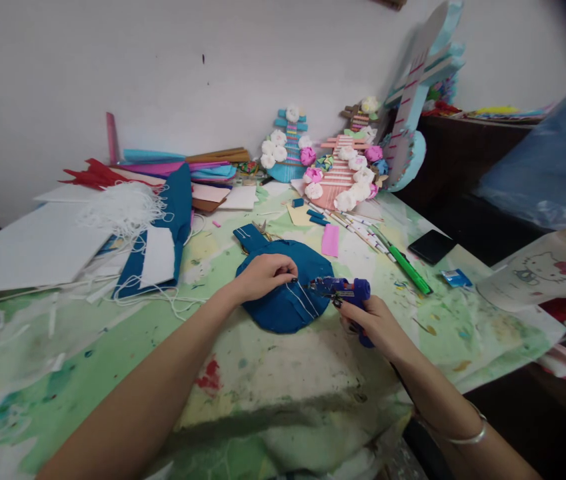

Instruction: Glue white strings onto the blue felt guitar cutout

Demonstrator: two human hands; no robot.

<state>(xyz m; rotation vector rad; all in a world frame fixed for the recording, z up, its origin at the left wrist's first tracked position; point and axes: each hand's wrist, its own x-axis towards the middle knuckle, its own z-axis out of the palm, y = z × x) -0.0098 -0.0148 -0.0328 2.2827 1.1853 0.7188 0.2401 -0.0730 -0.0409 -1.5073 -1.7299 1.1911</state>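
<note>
A dark blue guitar-shaped craft piece (pixel 275 313) lies flat on the table in front of me, its short neck pointing up and to the left. Thin white string (pixel 307 308) runs in lines across its lower right part. My left hand (pixel 265 275) is over the piece, thumb and forefinger pinched on the string's upper end. Wrapped around a blue-purple hot glue gun (pixel 355 291), my right hand (pixel 377 323) holds the nozzle over the right edge of the piece, near the string. Whether the nozzle touches the surface I cannot tell.
A tangle of white string (pixel 125 208) and coloured paper sheets lie at left. Decorated paper guitars (pixel 287 157) stand against the wall. Right of the piece are a pink strip (pixel 330 240), a green cutter (pixel 410 267), a phone (pixel 431 247) and a white cartoon-printed container (pixel 543 270).
</note>
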